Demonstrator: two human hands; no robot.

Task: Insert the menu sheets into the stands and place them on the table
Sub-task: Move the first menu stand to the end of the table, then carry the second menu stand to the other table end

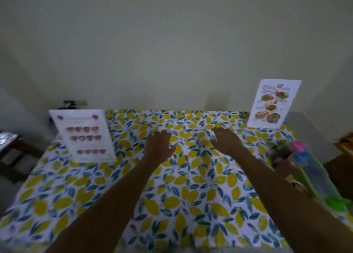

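Note:
Two menu stands are upright on the table (pixel 172 205), which wears a lemon-print cloth. The left stand (pixel 84 136) holds a white sheet with rows of small red and brown food pictures. The right stand (pixel 274 103), at the far right corner, holds a sheet with pictures of several dishes. My left hand (pixel 158 145) and my right hand (pixel 227 140) reach out over the middle of the cloth between the stands, palms down, fingers apart, holding nothing. The view is blurred.
A clear plastic bag or box (pixel 309 168) with pink, blue and green items sits at the table's right edge. A dark chair or side table (pixel 11 151) stands to the left. A pale wall rises right behind the table.

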